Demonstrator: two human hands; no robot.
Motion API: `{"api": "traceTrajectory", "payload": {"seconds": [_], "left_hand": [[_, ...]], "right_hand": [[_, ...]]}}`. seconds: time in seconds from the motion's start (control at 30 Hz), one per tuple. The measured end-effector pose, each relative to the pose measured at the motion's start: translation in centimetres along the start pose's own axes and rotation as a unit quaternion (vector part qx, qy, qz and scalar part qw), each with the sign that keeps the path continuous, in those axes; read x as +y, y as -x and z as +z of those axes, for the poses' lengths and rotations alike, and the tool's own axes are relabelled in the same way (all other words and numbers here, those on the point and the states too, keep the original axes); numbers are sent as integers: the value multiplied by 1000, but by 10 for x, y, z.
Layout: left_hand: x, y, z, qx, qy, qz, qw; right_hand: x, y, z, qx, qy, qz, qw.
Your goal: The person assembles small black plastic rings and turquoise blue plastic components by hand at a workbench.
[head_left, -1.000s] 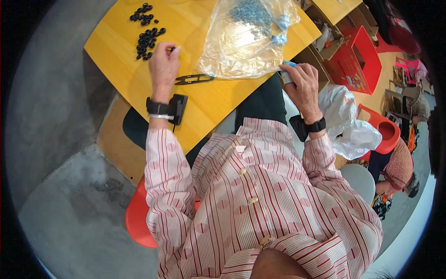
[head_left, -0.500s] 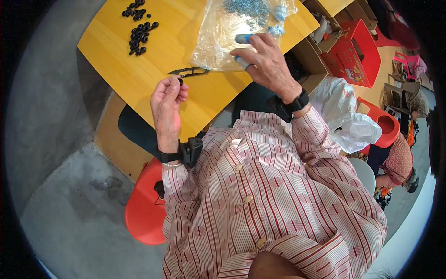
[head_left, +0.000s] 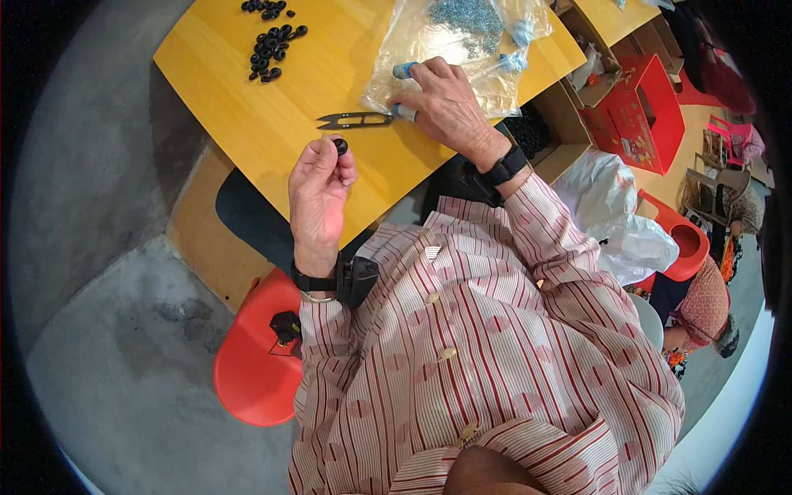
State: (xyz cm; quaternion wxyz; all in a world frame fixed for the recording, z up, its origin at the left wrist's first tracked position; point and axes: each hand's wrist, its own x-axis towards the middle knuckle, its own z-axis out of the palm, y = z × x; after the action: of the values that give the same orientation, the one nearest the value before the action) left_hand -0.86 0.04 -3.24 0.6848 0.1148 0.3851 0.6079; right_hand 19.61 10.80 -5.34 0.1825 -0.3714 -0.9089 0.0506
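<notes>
My left hand (head_left: 320,188) is raised near the front edge of the yellow table (head_left: 330,74), pinching a small black ring (head_left: 340,146) between thumb and fingertips. My right hand (head_left: 444,99) rests on the clear plastic bag (head_left: 462,41) of small blue-grey parts, fingers curled around a small blue piece (head_left: 403,71) at the bag's near edge. Black thread snips (head_left: 355,120) lie flat on the table between the two hands. A pile of several black rings (head_left: 271,51) sits at the table's far left.
An orange chair (head_left: 252,371) stands below me to the left. To the right are an open cardboard box (head_left: 553,124) with dark parts, a red box (head_left: 639,115), a white plastic bag (head_left: 619,214) and a red bin (head_left: 685,243). Another person sits at the right edge.
My left hand came back from the ring pile toward me, holding one black ring. My right hand moved from the table's right edge up onto the plastic bag.
</notes>
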Motion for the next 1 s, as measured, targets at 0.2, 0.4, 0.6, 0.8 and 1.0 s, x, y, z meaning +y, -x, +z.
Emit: {"api": "traceTrajectory", "payload": {"seconds": [0.2, 0.4, 0.6, 0.8, 1.0], "left_hand": [[8, 6, 17, -28, 49, -15, 998], [16, 13, 35, -50, 87, -12, 995], [13, 15, 29, -84, 102, -11, 991], [10, 16, 28, -101, 74, 11, 992], [8, 13, 27, -98, 44, 34, 994]], "right_hand": [[0, 1, 3, 3, 35, -23, 999], [-1, 2, 11, 37, 43, -31, 998], [-2, -3, 4, 33, 40, -35, 998], [-2, -4, -6, 15, -1, -16, 1000], [-15, -8, -41, 126, -176, -31, 976]]}}
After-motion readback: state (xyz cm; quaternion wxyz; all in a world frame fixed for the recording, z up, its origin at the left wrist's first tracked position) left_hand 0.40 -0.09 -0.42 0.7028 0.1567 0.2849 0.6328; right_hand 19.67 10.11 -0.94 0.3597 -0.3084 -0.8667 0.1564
